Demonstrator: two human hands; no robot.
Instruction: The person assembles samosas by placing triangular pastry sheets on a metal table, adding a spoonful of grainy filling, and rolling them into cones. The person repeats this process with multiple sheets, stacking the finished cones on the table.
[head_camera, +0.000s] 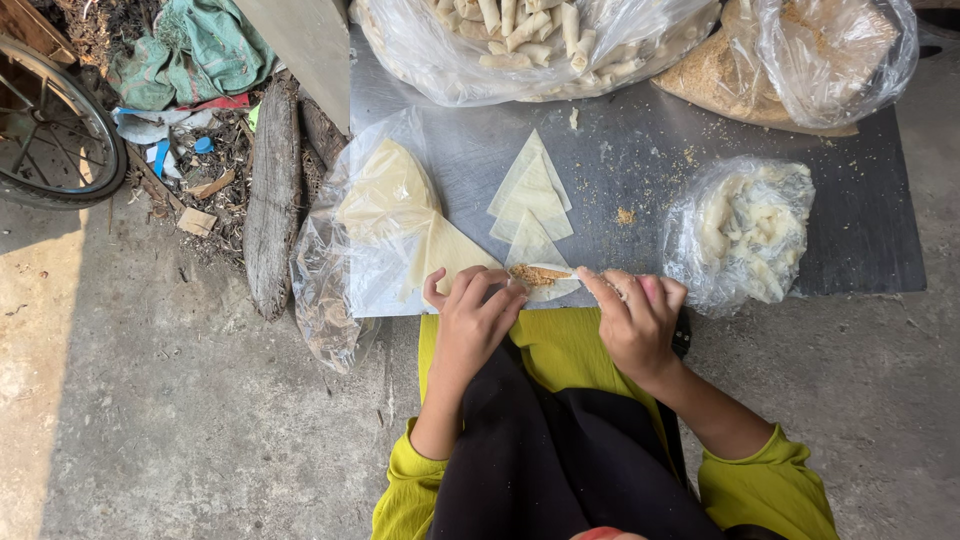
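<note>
At tray edge (600, 180), hands pinching filled wrapper (540, 278), left (470, 320), right (635, 315), fingertips hidden.

Two hands are showing: the left hand (475, 315) and the right hand (635, 318). Between their fingertips one filled wrapper (541, 279) is lying, carrying one heap of brown filling (538, 274). Just beyond the fingertips about three bare triangular wrappers (533, 195) are lying overlapped; the exact number is hard to tell. Four clear plastic bags are sitting around: one of wrapper sheets (385, 200) beyond the left fingers, one of white paste (748, 228) beyond the right fingers, one of finished rolls (520, 40) and one of brown crumbs (800, 60) farthest off.
</note>
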